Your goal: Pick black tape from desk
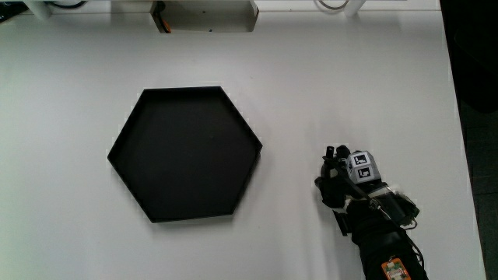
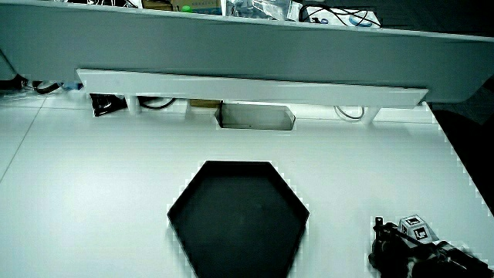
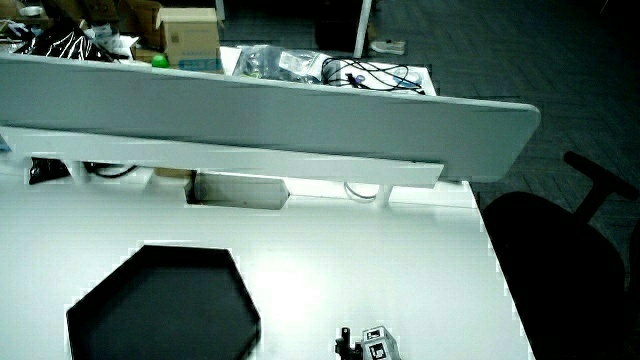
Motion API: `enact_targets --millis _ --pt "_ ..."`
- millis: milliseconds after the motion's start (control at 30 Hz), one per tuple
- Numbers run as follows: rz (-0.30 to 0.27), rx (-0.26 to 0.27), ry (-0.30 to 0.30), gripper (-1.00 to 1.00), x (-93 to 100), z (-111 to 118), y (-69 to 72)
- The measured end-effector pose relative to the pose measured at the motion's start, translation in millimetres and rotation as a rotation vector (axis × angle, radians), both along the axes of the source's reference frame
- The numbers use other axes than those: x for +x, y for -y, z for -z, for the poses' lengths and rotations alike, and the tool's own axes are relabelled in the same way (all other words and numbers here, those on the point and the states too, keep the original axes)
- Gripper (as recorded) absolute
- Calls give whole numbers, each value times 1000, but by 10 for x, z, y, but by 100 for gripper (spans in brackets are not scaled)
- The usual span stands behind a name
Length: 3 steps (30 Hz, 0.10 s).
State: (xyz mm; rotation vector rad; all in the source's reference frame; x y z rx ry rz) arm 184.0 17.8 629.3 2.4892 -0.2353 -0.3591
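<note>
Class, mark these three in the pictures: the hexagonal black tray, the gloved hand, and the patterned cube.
Hexagonal black tray (image 1: 187, 155), main view, on its flat floor.
Gloved hand (image 1: 340, 187), main view, middle of the glove.
Patterned cube (image 2: 417, 228), a side view, on its patterned face.

A: Hand (image 1: 346, 180) position?
B: Low over the white table (image 1: 350, 93), beside the black hexagonal tray (image 1: 185, 154) and clear of it, slightly nearer the person than the tray's middle.
A: Pose?
B: Back of the hand up, patterned cube (image 1: 362, 167) on top. Fingers (image 1: 333, 155) curled downward, pointing away from the person. Forearm (image 1: 381, 237) trails back toward the person. A side view (image 2: 397, 247) shows the same hunched knuckles.
A: Holding anything?
B: Nothing visible in the grip.
</note>
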Motion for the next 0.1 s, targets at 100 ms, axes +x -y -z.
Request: enact_targets --millis 100 --pt "21 48 42 100 -128 103 69"
